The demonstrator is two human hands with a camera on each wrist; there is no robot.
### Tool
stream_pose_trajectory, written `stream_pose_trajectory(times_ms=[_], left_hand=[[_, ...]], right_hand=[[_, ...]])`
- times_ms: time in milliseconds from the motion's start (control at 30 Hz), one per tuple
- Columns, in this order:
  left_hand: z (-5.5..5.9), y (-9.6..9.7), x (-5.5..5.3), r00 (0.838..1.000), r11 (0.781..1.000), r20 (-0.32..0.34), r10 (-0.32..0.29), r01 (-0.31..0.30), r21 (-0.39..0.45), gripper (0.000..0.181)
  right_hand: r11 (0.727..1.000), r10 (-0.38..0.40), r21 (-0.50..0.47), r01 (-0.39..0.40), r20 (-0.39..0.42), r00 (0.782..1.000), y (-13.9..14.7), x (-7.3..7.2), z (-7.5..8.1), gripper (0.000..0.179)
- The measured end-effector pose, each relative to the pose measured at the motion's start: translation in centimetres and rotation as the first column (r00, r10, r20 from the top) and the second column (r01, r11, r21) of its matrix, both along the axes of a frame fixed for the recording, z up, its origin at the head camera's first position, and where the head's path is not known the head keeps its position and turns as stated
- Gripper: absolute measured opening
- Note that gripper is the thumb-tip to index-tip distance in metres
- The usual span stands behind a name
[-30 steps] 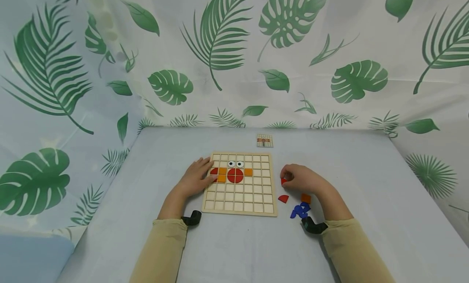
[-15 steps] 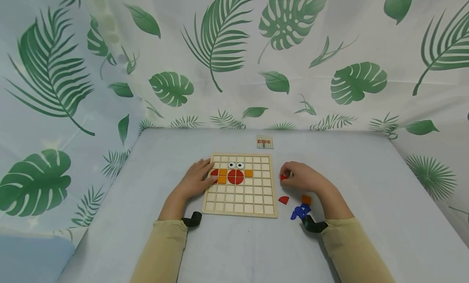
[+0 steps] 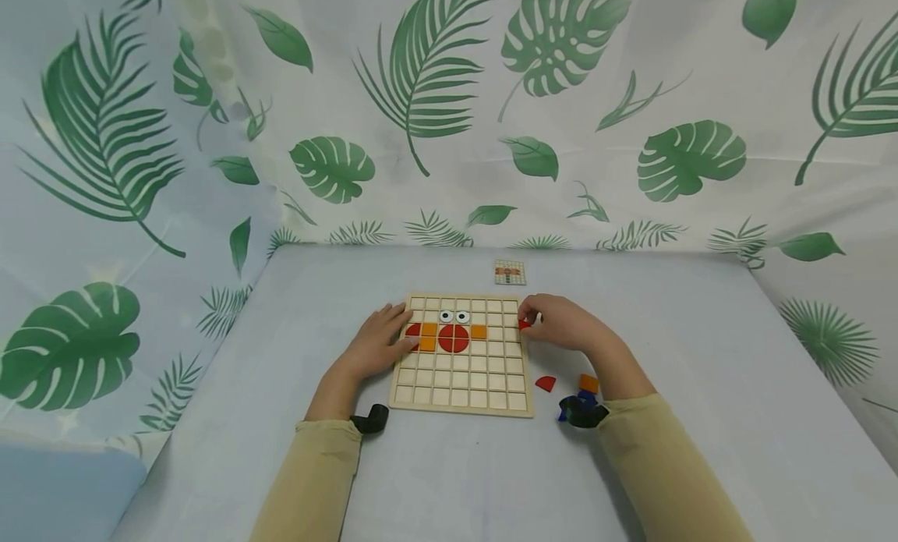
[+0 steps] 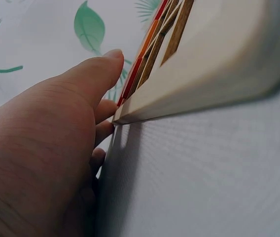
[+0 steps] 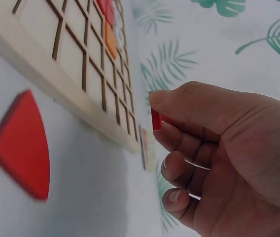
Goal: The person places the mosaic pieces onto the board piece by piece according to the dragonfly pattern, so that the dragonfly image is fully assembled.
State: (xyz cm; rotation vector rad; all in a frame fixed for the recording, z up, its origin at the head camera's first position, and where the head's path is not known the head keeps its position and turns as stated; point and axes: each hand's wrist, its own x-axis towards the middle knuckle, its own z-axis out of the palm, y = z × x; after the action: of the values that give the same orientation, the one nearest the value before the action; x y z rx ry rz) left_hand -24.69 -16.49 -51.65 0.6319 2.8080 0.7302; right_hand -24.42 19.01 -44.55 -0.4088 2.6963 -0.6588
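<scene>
Red piece (image 5: 156, 121) pinched between thumb and finger, the right hand (image 3: 561, 322) hung right of frame centre; the left hand (image 3: 375, 343), fingers extended, touched a wooden board (image 3: 463, 410).

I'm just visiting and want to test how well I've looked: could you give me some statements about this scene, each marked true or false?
1. The right hand pinches a small flat red piece. True.
2. The left hand grips a blue piece. False: it rests at the left edge of the flat wooden grid board.
3. Two round white eye pieces lie just beyond the red circle. True.
4. The loose red quarter-circle piece touches the board. False: it lies apart, on the pale tabletop.
5. The small square picture card lies beyond the board's far edge. True.
</scene>
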Motion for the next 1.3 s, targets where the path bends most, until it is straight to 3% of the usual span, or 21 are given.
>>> stream_pose_trajectory(times_ms=[533, 1300], left_hand=[[-0.2, 0.1, -0.2, 1.0, 1.0, 0.012, 0.013, -0.013, -0.003, 0.067], [0.1, 0.0, -0.1, 1.0, 1.0, 0.006, 0.006, -0.006, -0.006, 0.066]], right_hand=[[0.997, 0.068, -0.035, -0.068, 0.005, 0.998, -4.0, -1.5, -2.1, 0.017], [0.998, 0.042, -0.038, -0.042, -0.017, 0.999, -4.5, -1.7, -3.0, 0.015]])
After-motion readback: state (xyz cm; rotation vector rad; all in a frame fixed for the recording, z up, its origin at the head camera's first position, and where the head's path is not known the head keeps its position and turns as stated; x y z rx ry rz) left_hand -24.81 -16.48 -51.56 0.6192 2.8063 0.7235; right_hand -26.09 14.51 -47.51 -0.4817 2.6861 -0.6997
